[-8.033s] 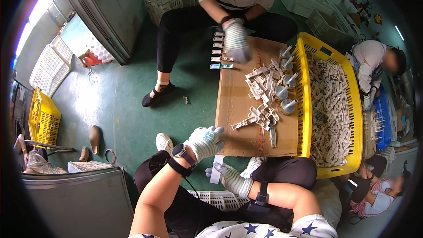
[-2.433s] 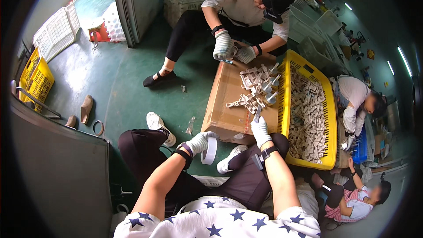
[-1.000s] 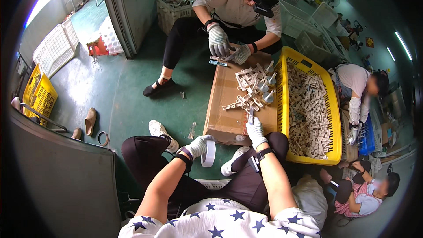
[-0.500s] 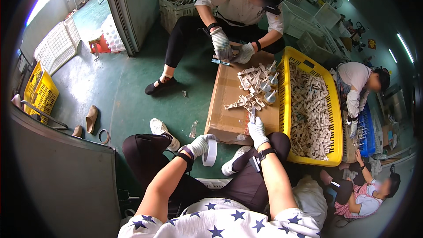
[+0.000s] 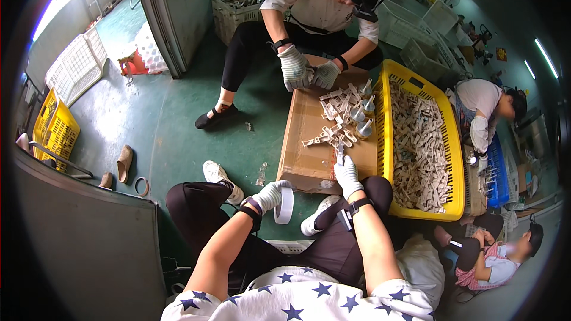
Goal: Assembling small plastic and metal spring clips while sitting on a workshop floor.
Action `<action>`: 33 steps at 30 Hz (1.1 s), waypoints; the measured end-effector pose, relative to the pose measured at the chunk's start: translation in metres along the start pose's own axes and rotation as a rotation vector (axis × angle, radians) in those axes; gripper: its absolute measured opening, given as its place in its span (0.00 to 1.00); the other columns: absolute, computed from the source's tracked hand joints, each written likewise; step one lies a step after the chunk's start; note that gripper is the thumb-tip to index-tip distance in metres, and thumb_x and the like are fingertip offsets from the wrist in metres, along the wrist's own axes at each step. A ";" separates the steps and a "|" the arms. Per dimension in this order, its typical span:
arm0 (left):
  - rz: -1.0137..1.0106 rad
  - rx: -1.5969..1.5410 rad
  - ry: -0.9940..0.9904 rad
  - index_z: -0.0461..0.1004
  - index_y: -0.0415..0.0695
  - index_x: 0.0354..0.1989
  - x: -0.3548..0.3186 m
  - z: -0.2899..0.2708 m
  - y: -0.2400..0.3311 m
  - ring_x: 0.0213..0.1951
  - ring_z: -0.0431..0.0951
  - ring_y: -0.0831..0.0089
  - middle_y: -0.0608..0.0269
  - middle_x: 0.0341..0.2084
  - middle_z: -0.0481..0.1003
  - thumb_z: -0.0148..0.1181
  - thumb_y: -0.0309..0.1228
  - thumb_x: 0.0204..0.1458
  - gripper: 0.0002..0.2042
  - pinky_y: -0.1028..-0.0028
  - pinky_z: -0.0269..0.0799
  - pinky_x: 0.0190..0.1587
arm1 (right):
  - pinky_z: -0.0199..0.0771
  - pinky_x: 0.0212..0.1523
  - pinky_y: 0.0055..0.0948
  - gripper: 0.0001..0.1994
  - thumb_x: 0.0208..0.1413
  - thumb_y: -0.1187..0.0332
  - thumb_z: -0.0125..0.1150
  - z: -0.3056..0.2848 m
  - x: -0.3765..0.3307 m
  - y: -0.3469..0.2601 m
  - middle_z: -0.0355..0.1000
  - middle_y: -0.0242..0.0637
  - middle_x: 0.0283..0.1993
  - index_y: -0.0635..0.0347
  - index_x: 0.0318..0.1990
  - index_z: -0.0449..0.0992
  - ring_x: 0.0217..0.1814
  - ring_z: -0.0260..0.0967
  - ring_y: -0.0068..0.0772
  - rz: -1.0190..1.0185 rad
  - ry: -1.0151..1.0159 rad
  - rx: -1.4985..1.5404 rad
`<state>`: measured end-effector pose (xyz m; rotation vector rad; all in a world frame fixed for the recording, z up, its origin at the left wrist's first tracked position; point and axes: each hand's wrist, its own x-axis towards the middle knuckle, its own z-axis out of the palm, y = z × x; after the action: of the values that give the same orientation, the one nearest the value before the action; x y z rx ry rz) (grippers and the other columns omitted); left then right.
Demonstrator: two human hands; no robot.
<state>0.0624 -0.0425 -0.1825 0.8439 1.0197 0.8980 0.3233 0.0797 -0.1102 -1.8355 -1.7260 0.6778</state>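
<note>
My left hand [image 5: 269, 197], in a striped work glove, is closed round a roll of whitish tape [image 5: 284, 207] beside the near left corner of a cardboard box [image 5: 300, 145]. Over the box's near edge, my gloved right hand [image 5: 346, 176] grips a small flat grey piece [image 5: 341, 150], its kind unclear. Beyond it lies a loose pile of off-white clip-like parts [image 5: 337, 110]. Several round-based grey pieces with upright pale stems [image 5: 358, 114] stand beside the pile. Across the box, a co-worker's gloved hands [image 5: 309, 71] meet over its far edge; what they hold is mostly hidden.
A yellow crate [image 5: 458, 193] full of similar parts [image 5: 416, 148] stands against the box's right side. Farther right are a blue crate [image 5: 498, 175] and two more people. Shoes [image 5: 124, 163] and a dark ring [image 5: 141, 185] lie on the left floor, near a grey panel [image 5: 83, 232].
The co-worker's hands have drawn together, and the blue-grey piece beneath them no longer shows. The seated person at right has lowered a raised arm. My hands have barely moved.
</note>
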 end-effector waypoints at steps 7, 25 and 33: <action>-0.121 -0.292 0.031 0.76 0.33 0.39 0.002 0.001 0.000 0.37 0.78 0.69 0.57 0.33 0.78 0.56 0.23 0.55 0.07 0.74 0.73 0.45 | 0.71 0.45 0.47 0.13 0.50 0.65 0.57 -0.002 0.003 -0.002 0.76 0.52 0.40 0.55 0.43 0.71 0.43 0.72 0.58 0.123 -0.114 0.010; -0.031 -0.148 0.003 0.77 0.39 0.43 -0.002 0.006 0.009 0.38 0.77 0.74 0.63 0.36 0.78 0.55 0.21 0.54 0.10 0.75 0.72 0.42 | 0.70 0.47 0.49 0.16 0.51 0.64 0.55 -0.011 -0.007 -0.014 0.74 0.53 0.43 0.56 0.47 0.69 0.46 0.71 0.59 0.155 -0.117 -0.025; -0.259 -0.685 0.077 0.77 0.34 0.38 0.002 0.002 0.018 0.39 0.78 0.67 0.55 0.36 0.79 0.62 0.21 0.49 0.08 0.70 0.74 0.48 | 0.70 0.48 0.50 0.16 0.50 0.63 0.56 -0.010 -0.006 -0.018 0.75 0.52 0.43 0.55 0.46 0.69 0.46 0.71 0.58 0.157 -0.117 -0.001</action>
<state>0.0609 -0.0342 -0.1662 0.1000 0.7815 0.9719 0.3164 0.0740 -0.0900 -1.9819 -1.6660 0.8624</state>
